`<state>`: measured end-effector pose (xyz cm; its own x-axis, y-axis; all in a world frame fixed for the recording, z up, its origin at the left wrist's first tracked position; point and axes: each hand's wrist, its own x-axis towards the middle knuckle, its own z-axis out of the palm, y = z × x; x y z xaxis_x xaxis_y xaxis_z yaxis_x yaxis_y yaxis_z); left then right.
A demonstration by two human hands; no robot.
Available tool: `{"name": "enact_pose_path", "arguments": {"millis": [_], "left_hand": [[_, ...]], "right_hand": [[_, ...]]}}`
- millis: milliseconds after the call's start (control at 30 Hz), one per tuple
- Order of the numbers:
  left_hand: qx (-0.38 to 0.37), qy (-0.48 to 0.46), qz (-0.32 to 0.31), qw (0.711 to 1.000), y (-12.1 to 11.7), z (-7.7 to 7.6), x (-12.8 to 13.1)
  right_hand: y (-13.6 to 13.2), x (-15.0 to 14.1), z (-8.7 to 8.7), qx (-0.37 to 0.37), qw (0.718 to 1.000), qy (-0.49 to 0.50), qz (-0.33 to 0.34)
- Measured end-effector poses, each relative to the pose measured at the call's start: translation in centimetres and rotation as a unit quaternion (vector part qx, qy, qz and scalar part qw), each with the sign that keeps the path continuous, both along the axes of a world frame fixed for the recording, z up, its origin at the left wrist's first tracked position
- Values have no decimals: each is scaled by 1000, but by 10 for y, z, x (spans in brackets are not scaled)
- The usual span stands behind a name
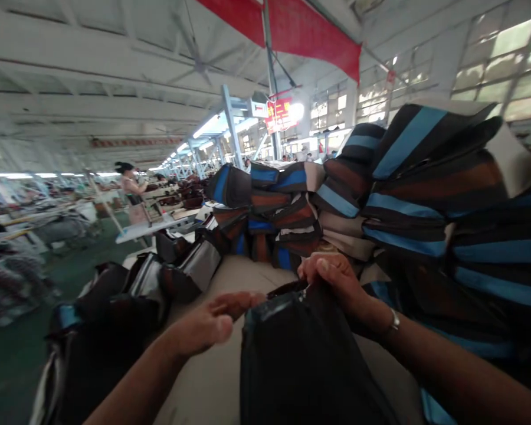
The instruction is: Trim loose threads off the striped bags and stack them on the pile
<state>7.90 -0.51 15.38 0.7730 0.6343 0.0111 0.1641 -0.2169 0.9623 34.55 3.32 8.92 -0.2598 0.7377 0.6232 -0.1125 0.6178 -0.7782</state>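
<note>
A black fabric bag (301, 354) stands in front of me on a pale beige surface (203, 366), its top edge towards the far side. My right hand (334, 280), with a metal bracelet at the wrist, has its fingers curled and pinched on the bag's top right edge. On the other side my left hand (216, 321) is open, thumb apart and fingers stretched towards the bag's upper left corner. Whether those fingertips touch the fabric I cannot tell. Something shiny, perhaps a zip or clear film, shows along the top edge.
Dark bags with blue stripes (407, 200) are piled high at the right and back. More dark and grey bags (194, 265) lie along the left edge. A person (133, 192) stands farther off by a work table. Green floor (88, 283) runs along the left.
</note>
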Motion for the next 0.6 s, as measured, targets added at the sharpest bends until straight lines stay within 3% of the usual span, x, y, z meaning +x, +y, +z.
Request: {"name": "enact_pose_path", "arguments": {"millis": [67,167,233,267,333,467,533,600], "left_hand": [[-28,8,-4,1000,-7,-6,9],[-43,30,22,998,-9,-33,22],[-45,20,39,998,-6,-49,29],[-43,13,41,998,-3,-53,32],[-29,12,34,999,1,-51,41],[45,42,28,998,1,-20,63],[76,60,31,995,-1,-6,72],[84,80,24,993,1,-1,76]], "right_hand": [[2,-5,-31,-56,998,20,11],[1,-9,-76,-123,991,-31,32],[-3,-5,-81,-154,985,-68,47],[-6,-1,-72,-160,982,-88,56],[-15,10,-39,-147,977,-129,83],[-34,28,35,-99,956,-221,162],[-37,33,49,-117,948,-232,186],[-34,37,44,-166,940,-204,216]]}}
